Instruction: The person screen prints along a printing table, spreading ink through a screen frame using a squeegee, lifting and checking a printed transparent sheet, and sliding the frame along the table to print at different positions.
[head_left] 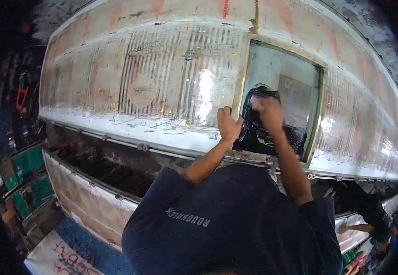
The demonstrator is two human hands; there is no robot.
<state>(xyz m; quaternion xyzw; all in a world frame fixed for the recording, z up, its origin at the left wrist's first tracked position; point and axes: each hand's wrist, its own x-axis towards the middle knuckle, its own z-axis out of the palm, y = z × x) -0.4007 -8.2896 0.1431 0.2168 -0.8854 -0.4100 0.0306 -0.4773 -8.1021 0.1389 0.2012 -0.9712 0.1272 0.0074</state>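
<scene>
A rectangular frame [318, 114] lies on the long printed table, with a pale, glossy panel [300, 64] inside it. Wet black ink or paint [258, 140] covers the panel's lower left part. My left hand [229, 126] is closed over the frame's left edge, thumb pointing towards the black area. Above the wet black patch is my right hand [270, 114], its fingers closed and blurred. Something pale pinkish shows at those fingers, too smeared to name. A dark, rounded shape [265, 91] sits just beyond the right hand.
The long table [162, 82] bears striped print marks, with pen marks along its near white edge. A metal rail [171, 153] with small fittings runs along that edge. Behind me stands a second table [93, 197]. Another person's arm [357, 228] reaches over a surface at lower right.
</scene>
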